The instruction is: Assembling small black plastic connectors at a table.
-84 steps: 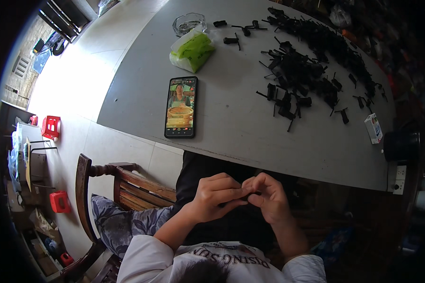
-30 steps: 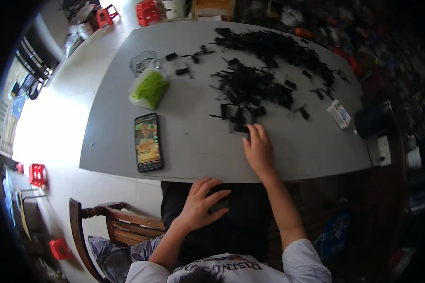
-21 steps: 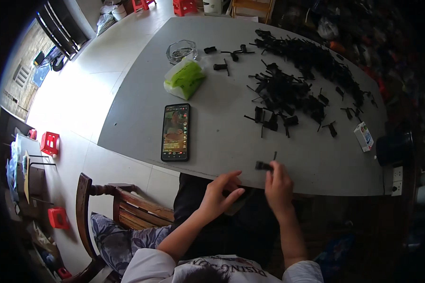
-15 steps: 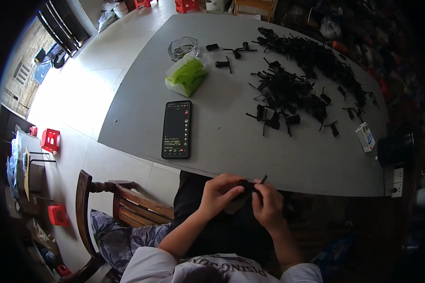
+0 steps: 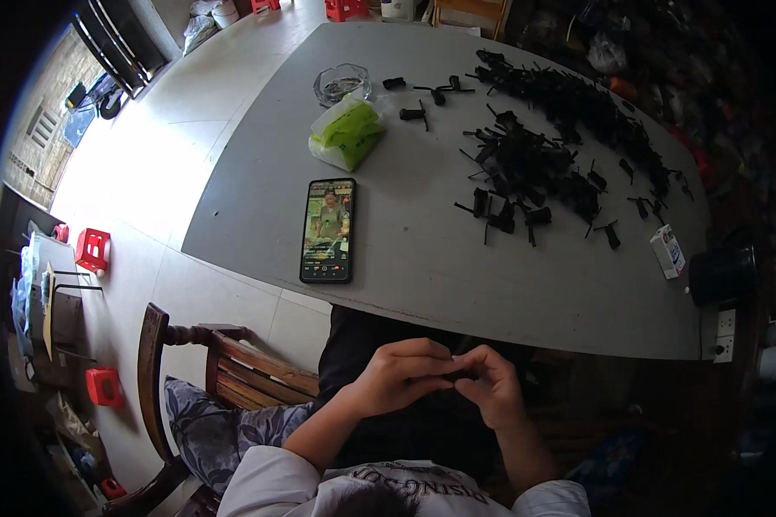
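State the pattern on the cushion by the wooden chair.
The cushion is greyish with a large, darker leaf-like print, best seen in the head view.

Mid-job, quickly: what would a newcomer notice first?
Probably the small black parts heaped across the right half of the gray table. Then the lit smartphone near its front edge, a green-and-white plastic bag beyond. The left hand and right hand meet in front of that edge.

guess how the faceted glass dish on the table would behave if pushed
The glass dish looks rigid and probably breakable, being clear and angular-sided. Low and wide, it would likely slide rather than tip on the flat gray tabletop.
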Tool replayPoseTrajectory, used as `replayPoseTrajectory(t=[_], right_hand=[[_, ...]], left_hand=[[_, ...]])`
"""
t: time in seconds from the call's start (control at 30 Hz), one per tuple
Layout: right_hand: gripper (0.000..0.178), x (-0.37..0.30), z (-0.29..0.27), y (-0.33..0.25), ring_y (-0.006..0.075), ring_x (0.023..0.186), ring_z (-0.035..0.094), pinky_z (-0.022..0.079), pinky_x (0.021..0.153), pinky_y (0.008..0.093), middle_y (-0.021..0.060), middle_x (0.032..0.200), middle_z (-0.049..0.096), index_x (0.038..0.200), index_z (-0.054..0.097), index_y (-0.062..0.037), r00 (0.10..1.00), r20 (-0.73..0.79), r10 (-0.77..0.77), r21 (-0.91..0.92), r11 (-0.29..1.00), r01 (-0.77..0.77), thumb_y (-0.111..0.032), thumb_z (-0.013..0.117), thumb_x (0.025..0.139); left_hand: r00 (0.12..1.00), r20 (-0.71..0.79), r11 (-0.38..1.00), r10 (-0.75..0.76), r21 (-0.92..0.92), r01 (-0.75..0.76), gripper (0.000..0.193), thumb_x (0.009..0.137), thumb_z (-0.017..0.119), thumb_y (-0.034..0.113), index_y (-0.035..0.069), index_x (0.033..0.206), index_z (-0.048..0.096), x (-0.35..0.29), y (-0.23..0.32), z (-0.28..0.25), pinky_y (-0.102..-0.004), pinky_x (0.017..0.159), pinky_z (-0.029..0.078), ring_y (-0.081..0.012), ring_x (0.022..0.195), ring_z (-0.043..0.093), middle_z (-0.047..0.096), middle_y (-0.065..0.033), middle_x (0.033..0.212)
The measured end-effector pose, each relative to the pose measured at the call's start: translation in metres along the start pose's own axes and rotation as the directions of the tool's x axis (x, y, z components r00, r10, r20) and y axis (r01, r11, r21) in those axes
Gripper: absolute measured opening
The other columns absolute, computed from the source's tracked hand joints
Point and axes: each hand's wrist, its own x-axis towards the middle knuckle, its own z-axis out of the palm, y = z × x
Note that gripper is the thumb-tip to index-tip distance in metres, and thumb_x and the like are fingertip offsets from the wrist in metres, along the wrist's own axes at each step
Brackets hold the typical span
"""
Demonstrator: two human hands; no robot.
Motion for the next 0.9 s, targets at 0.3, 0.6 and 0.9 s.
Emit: replayPoseTrajectory(t=[0.3, 0.6, 0.9], right_hand=[[0.024, 0.002, -0.008, 0.031, 0.0145, 0.094, 0.059, 0.045, 0.084, 0.0259, 0.0038, 0.098, 0.062, 0.082, 0.055, -0.0074, 0.991, 0.124, 0.056, 0.595, 0.795, -0.119, 0.013, 0.062, 0.071], [0.017, 0.006, 0.002, -0.005, 0.0143, 0.069, 0.061, 0.049, 0.061, 0.0236, 0.0077, 0.082, 0.061, 0.096, 0.047, -0.0056, 0.929, 0.319, 0.188, 0.551, 0.761, -0.343, -0.012, 0.059, 0.086], [0.034, -0.002, 0.027, 0.007, 0.0089, 0.061, 0.051, 0.040, 0.050, 0.0191, 0.0042, 0.078, 0.055, 0.095, 0.044, -0.0055, 0.982, 0.188, -0.032, 0.685, 0.721, -0.107, -0.036, 0.056, 0.089]], left_hand=[[0.994, 0.014, 0.993, 0.111, 0.040, -0.112, 0.027, 0.065, 0.074, 0.001, 0.000, 0.091, 0.067, -0.004, -0.003, 0.003, -0.0296, 0.067, 0.050, -0.0230, 0.078, 0.062, 0.061, -0.0101, 0.089], [0.981, 0.193, 0.979, -0.006, -0.201, 0.045, 0.030, 0.070, 0.073, 0.005, 0.000, 0.098, 0.064, -0.007, -0.005, -0.005, -0.0310, 0.065, 0.049, -0.0264, 0.076, 0.061, 0.061, -0.0129, 0.086], [0.980, -0.081, 0.983, 0.179, -0.013, -0.181, 0.027, 0.068, 0.076, 0.013, 0.003, 0.091, 0.065, -0.009, -0.010, 0.006, -0.0279, 0.048, 0.043, -0.0197, 0.053, 0.057, 0.057, -0.0062, 0.061]])
